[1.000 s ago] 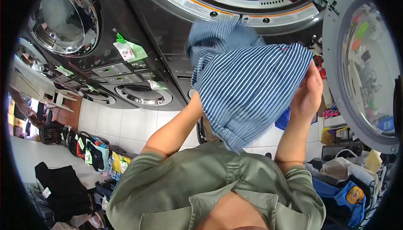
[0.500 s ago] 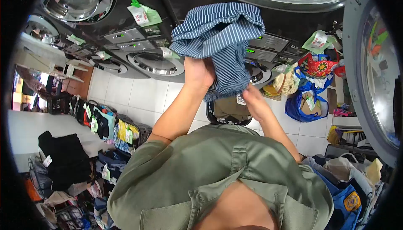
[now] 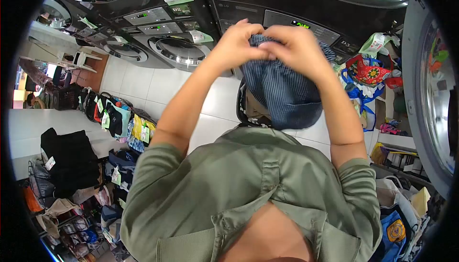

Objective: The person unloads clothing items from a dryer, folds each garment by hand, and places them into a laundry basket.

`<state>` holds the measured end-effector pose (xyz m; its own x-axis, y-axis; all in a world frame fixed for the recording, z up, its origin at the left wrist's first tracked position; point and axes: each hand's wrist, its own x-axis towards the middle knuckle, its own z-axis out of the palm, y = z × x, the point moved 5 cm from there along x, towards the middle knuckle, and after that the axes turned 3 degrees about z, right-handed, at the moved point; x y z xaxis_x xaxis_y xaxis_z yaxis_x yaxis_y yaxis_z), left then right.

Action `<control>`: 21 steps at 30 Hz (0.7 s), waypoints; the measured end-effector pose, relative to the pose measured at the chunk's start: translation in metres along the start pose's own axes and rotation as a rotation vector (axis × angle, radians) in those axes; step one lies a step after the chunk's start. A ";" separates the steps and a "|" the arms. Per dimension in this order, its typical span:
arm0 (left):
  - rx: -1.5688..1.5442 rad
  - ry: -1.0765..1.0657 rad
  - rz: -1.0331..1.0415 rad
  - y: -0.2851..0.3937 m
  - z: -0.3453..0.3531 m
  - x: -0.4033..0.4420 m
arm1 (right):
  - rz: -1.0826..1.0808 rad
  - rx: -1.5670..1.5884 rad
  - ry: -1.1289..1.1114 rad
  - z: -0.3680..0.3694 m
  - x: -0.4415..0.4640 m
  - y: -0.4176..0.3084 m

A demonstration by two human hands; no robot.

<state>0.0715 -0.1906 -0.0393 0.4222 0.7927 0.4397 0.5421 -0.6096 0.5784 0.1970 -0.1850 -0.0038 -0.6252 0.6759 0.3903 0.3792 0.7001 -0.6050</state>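
A blue-and-white striped garment hangs from both my hands in front of my chest; its exact kind is not clear. My left hand has its fingers closed on the top edge of the cloth. Close beside it, my right hand pinches the same edge, thumb pointing left. The two hands nearly meet, and the cloth's upper part is bunched between and behind them. Below, partly covered by the garment, stands a dark laundry basket holding brown cloth.
Dark stacked laundry machines line the far side. An open round machine door stands at the right. Near it is a red patterned bag. At the left, several tagged clothes piles and folded black cloth sit on a counter.
My hands have come together at the garment's top edge, the right one moving up from its lower end. The garment now hangs down rather than lying folded over my left hand.
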 end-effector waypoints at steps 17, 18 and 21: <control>0.207 -0.195 0.071 -0.029 -0.012 -0.024 | 0.229 -0.635 -0.372 -0.056 -0.072 0.040; 0.215 -0.149 0.207 -0.015 -0.013 -0.026 | 0.150 -0.570 -0.295 -0.054 -0.078 0.049; -0.025 -0.320 0.016 -0.005 0.015 -0.062 | 0.247 -0.463 -0.411 -0.028 -0.117 0.067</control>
<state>0.0535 -0.2371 -0.0800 0.6398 0.7387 0.2122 0.5176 -0.6182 0.5915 0.3144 -0.2111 -0.0705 -0.6565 0.7507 -0.0733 0.7414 0.6243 -0.2462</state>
